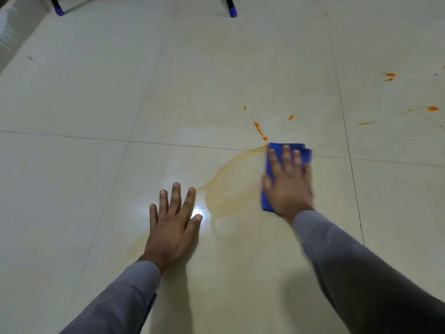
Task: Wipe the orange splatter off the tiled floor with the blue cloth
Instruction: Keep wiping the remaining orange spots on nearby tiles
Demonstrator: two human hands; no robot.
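Across the tiled floor (pixel 96 92), I see a pale orange smear (pixel 231 186), then orange splatter (pixel 258 128) beyond. My left hand (pixel 172 225) lies flat, fingers spread, probably as a brace. My right hand (pixel 287 186), slightly blurred, presses the folded blue cloth (pixel 301 150), fingers straight and together. No containers show.

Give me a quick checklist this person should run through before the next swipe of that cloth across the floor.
1. Blue cloth flat under the right hand: ok.
2. Left hand braced on the tiled floor: ok.
3. Orange drops just ahead of the cloth cleared: not ok.
4. Far splatter on the right cleared: not ok.
5. Pale orange smear between the hands gone: not ok.
6. Clean side of the cloth facing down: cannot tell.
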